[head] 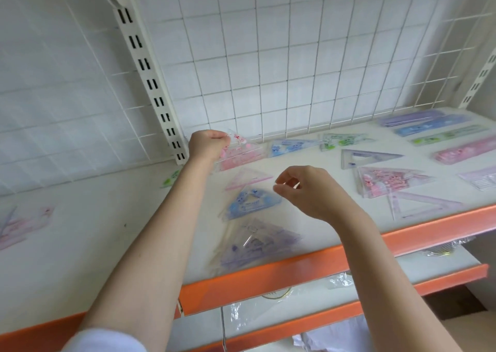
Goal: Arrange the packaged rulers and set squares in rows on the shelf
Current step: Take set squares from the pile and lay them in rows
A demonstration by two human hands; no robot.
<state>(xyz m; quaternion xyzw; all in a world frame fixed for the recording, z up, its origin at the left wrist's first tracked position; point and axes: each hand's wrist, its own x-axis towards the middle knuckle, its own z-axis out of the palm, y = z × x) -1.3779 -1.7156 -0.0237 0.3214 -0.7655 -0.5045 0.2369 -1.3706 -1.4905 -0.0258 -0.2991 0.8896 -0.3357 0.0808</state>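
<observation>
White shelf [139,233] w/ orange front edge carries the packaged stock. Left hand [206,145] pinches pink set square pack [241,154] at rear, beside wire grid [268,69]. Right hand [303,190] hovers above shelf, fingers loosely curled, holding nothing. Blue set square pack [251,202] lies just left of it. Rulers [442,136] lie in a row at far right.

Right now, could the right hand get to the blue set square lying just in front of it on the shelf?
Probably yes. The right hand hovers empty, its fingers loosely curled, just beside the blue set square, which lies flat on the shelf with nothing on top of it. The left hand is further back, gripping a pink packet.
</observation>
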